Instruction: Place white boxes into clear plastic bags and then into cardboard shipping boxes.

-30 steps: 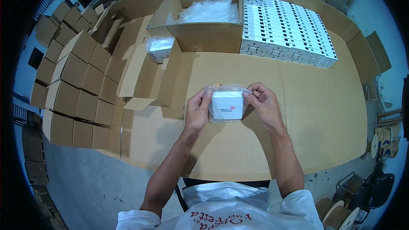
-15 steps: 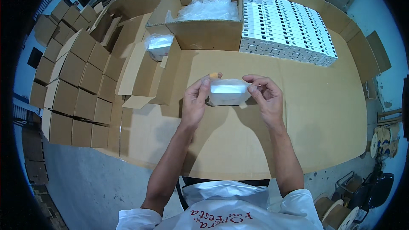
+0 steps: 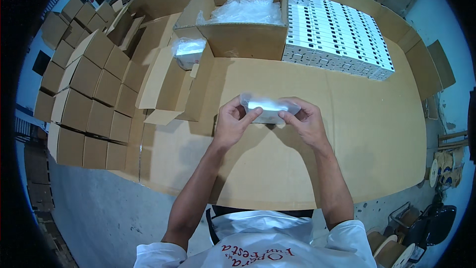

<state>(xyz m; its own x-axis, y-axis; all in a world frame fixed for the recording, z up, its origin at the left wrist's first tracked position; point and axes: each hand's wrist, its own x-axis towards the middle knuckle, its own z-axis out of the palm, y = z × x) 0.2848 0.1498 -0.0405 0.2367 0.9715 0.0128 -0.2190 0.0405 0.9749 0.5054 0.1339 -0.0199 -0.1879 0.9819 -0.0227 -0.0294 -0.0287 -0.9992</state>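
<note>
A small white box in a clear plastic bag is held over the middle of the cardboard-covered table. My left hand grips its left end, thumb pressed on the near face. At the other end my right hand has hold of it in the same manner, with the thumb in front and the fingers behind. To the left, a long open carton lies with its flaps spread, and another bagged white box rests at its far end.
At the back stands a big open carton with clear plastic bags in it. Right of it are stacked rows of white boxes. Closed brown cartons pile up on the left. A cardboard wall rims the table's far side.
Both hands have closed in on the bagged box, their thumbs now on its near face. The bag's top has folded back and is blurred by motion.
</note>
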